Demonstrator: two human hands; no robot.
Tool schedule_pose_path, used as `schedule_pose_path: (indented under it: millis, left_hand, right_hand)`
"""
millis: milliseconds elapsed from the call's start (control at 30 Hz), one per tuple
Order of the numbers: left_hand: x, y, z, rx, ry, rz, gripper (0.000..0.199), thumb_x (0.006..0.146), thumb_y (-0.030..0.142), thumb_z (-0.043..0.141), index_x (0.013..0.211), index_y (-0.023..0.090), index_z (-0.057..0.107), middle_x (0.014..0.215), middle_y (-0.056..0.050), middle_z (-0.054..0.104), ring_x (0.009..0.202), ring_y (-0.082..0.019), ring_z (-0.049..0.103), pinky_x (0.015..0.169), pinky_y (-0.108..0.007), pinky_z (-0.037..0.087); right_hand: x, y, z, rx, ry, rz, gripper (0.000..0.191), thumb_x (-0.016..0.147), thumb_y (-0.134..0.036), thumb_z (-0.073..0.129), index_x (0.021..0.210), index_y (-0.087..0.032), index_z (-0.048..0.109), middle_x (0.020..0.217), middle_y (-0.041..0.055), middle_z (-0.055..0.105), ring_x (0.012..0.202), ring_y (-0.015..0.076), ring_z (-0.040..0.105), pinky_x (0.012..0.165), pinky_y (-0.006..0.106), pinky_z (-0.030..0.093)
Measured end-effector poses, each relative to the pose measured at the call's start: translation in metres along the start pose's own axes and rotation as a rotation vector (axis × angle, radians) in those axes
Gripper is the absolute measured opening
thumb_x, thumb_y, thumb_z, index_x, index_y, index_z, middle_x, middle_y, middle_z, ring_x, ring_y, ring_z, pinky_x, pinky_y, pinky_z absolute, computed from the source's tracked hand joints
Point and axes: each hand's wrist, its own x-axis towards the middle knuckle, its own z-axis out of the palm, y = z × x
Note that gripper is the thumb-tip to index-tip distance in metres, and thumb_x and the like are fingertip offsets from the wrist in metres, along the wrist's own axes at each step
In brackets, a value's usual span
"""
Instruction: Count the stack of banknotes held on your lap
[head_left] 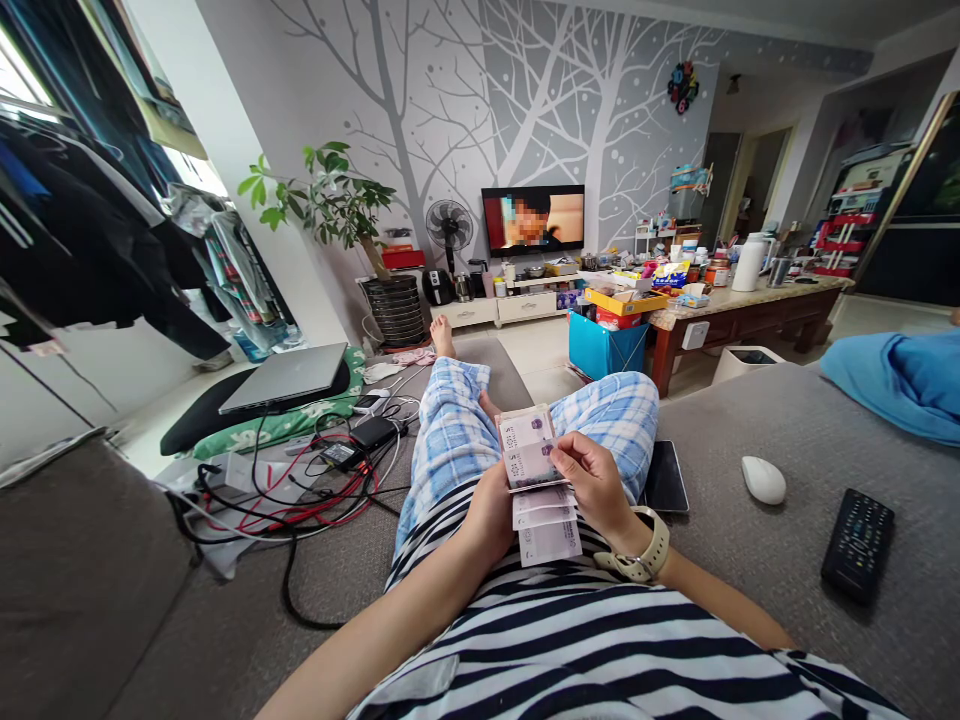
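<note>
A stack of pale purple banknotes (527, 440) is held over my lap, gripped by my left hand (491, 505) along its left side. My right hand (596, 485) pinches the right edge of a note at the top of the stack between thumb and fingers. Below the stack, several notes (550, 542) hang fanned out downward toward my striped shirt. The left fingers are mostly hidden behind the notes. A cream-coloured watch (643, 548) is on my right wrist. Beneath the notes are my blue checked trousers (450, 420).
On the grey sofa to my right lie a dark phone or tablet (666, 477), a white mouse (763, 480) and a black remote control (858, 546). Tangled cables (352, 480) and a closed laptop (286, 377) lie left. A cluttered table (795, 295) stands ahead right.
</note>
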Motion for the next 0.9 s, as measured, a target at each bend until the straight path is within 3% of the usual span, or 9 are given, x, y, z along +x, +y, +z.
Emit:
schedule_pose_path:
  millis: [300,500,667,800,900]
  left_hand:
    - [-0.002,0.0,0.002,0.04,0.016,0.035,0.007,0.074,0.02,0.066,0.08,0.017,0.07,0.081,-0.007,0.075,0.083,-0.025,0.069,0.079,-0.034,0.053]
    - [-0.004,0.002,0.004,0.007,0.081,-0.044,0.02,0.082,0.026,0.058,0.092,0.013,0.07,0.082,-0.01,0.075,0.085,-0.027,0.071,0.077,-0.036,0.054]
    - [-0.003,0.001,0.003,-0.003,0.039,-0.049,0.023,0.072,0.025,0.068,0.092,0.013,0.071,0.084,-0.009,0.076,0.085,-0.028,0.071,0.08,-0.037,0.054]
    - [0.0,-0.002,0.0,0.008,-0.054,-0.017,0.024,0.069,0.022,0.069,0.091,0.013,0.072,0.083,-0.008,0.076,0.082,-0.028,0.071,0.078,-0.037,0.054]
    - [0.0,-0.003,-0.002,0.042,-0.002,0.012,0.021,0.07,0.018,0.067,0.089,0.011,0.071,0.077,-0.008,0.075,0.074,-0.024,0.07,0.071,-0.033,0.054]
  right_hand:
    - [0.0,0.003,0.001,0.043,0.036,0.022,0.025,0.086,-0.042,0.058,0.075,-0.019,0.059,0.065,-0.0014,0.054,0.059,0.0128,0.047,0.055,0.025,0.037]
    - [0.0,0.006,0.0,0.091,0.053,0.033,0.034,0.091,-0.047,0.05,0.075,-0.019,0.059,0.051,-0.0039,0.048,0.047,0.0118,0.042,0.052,0.026,0.037]
    - [0.005,0.011,-0.001,-0.016,0.154,0.097,0.032,0.086,-0.048,0.058,0.07,-0.021,0.052,0.055,-0.0039,0.05,0.052,0.0129,0.047,0.053,0.026,0.039]
    - [0.009,0.018,-0.002,-0.027,0.155,0.13,0.031,0.082,-0.048,0.062,0.072,-0.021,0.052,0.06,-0.0039,0.05,0.055,0.0128,0.045,0.052,0.025,0.037]
    - [0.009,0.021,-0.002,-0.05,0.156,0.121,0.032,0.081,-0.047,0.063,0.068,-0.02,0.052,0.058,-0.0042,0.048,0.055,0.0123,0.042,0.053,0.025,0.035]
